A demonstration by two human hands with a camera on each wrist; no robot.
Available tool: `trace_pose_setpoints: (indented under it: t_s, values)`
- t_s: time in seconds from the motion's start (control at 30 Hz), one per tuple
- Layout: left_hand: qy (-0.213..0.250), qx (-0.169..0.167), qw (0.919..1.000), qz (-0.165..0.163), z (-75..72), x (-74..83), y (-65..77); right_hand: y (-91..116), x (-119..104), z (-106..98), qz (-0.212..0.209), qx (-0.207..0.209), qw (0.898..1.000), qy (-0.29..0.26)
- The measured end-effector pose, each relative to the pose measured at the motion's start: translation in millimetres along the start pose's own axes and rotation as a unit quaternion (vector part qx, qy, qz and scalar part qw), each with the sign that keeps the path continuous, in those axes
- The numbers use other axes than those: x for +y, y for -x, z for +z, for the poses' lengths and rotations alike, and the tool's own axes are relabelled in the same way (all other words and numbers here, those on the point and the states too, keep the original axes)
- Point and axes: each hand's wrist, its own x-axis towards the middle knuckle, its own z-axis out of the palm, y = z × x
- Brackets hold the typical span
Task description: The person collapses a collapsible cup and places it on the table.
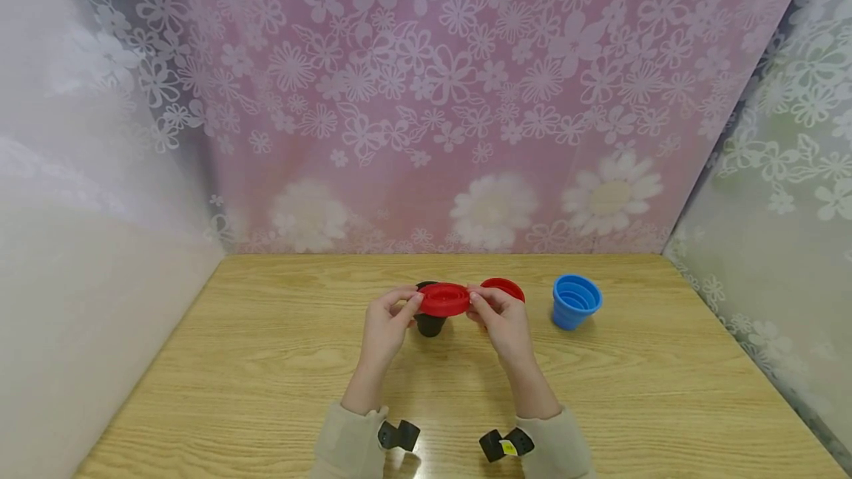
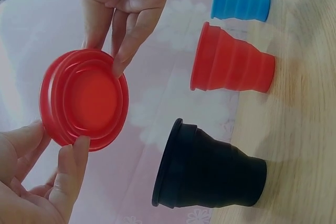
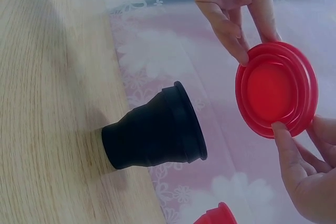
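A flat, collapsed red silicone cup [image 1: 444, 300] is held up above the table between both hands. My left hand [image 1: 386, 324] pinches its left rim with thumb and fingers, and my right hand [image 1: 504, 324] pinches the right rim. Concentric folded rings show in both wrist views, where the collapsed cup [image 2: 94, 100] is tilted. Behind and below it stands an expanded black cup [image 3: 155, 129], partly hidden in the head view. An expanded red cup [image 2: 231, 59] stands upright on the table, partly covered by my right hand in the head view.
An expanded blue cup [image 1: 575, 303] stands to the right of the red one. The wooden table [image 1: 266, 375] ends at a pink flowered curtain [image 1: 426, 109] at the back, with pale hangings [image 1: 785, 191] at the sides.
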Motion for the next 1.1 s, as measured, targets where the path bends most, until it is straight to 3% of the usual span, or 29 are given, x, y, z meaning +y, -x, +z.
trace_pose_setpoints:
  t_s: [0.23, 0.33, 0.8, 0.97, 1.1]
  values:
    - [0.003, -0.010, 0.9998, 0.016, 0.1, 25.0, 9.3, 0.6, 0.0, 0.3, 0.004, 0.002, 1.000, -0.010]
    - [0.006, -0.009, 0.9999, 0.009, 0.7, 26.7, 10.0, 0.7, 0.1, 0.7, 0.010, 0.002, 1.000, -0.021]
    - [0.037, -0.005, 0.9993, 0.003, 4.0, -2.4, 0.0, 0.2, -3.3, 1.2, 0.020, -0.002, 0.998, -0.052]
    - [0.038, -0.008, 0.9992, 0.006, 3.8, -4.0, -1.4, -0.6, -3.2, 0.8, 0.020, -0.005, 0.998, -0.053]
    - [0.039, -0.017, 0.9990, 0.015, 2.9, 5.3, 2.3, -0.5, -1.5, -0.3, 0.024, -0.004, 0.999, -0.043]
